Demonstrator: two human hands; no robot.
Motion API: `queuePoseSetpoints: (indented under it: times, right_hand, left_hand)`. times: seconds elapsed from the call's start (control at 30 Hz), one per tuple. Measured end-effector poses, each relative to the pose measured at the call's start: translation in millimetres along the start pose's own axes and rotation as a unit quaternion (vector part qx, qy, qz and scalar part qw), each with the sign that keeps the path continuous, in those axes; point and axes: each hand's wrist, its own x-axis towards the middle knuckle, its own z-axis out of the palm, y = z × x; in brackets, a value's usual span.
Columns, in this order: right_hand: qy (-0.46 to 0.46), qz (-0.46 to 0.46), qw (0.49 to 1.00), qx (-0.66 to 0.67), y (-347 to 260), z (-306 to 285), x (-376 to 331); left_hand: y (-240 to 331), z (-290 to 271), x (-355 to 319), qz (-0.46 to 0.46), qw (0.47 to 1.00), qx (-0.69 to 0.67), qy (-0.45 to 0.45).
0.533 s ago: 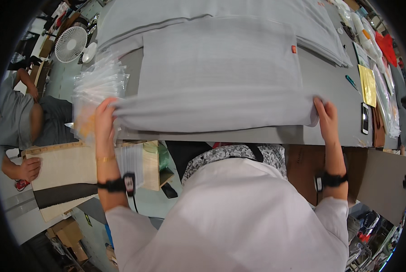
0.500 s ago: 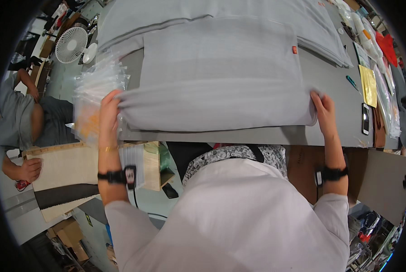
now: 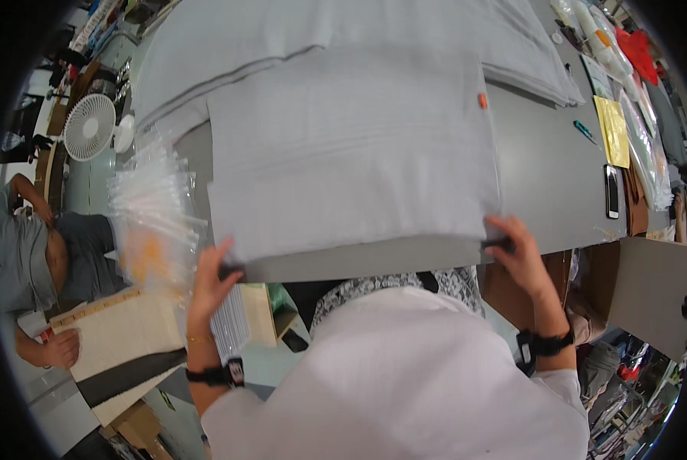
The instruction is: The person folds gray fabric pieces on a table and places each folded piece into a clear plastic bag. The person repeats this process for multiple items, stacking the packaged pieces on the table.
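Observation:
A light grey piece of fabric (image 3: pixel 351 169), folded into a wide rectangle, lies flat on the grey table (image 3: pixel 542 169). A small red tag (image 3: pixel 483 100) sits at its right edge. Beside its near left corner is my left hand (image 3: pixel 213 282), thumb and fingers spread, with nothing seen between them. My right hand (image 3: pixel 518 253) is at the near right corner, its fingers also apart and the fingertips close to the cloth edge. Whether either hand still touches the cloth is hard to tell. Behind it lies a larger pile of the same grey fabric (image 3: pixel 404 23).
Clear plastic bags (image 3: pixel 155 215) are heaped at the table's left edge. On the right lie a phone (image 3: pixel 611 192), a teal cutter (image 3: pixel 585 131) and a yellow packet (image 3: pixel 612 130). A white fan (image 3: pixel 90 126) and a seated person (image 3: pixel 25 261) are at the left.
Both hands have let go of the near edge, which was held raised and rolled. The fabric now lies flatter. The view has shifted, with the hands lower in it.

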Motion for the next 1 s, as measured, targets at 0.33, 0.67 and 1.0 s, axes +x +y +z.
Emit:
queuePoseSetpoints:
  times: [0.33, 0.67, 1.0]
  right_hand:
    - [0.160, -0.036, 0.983, 0.084, -23, -64, 73]
    - [0.303, -0.101, 0.932, -0.171, 13, -22, 260]
    - [0.193, 0.046, 0.980, -0.023, 74, -36, 168]
  left_hand:
    - [-36, -39, 51, -0.122, 0.949, -0.180, 0.229]
    - [-48, -5, 202, -0.041, 0.957, 0.147, 0.245]
    - [49, 70, 143, 0.120, 0.974, 0.130, 0.143]
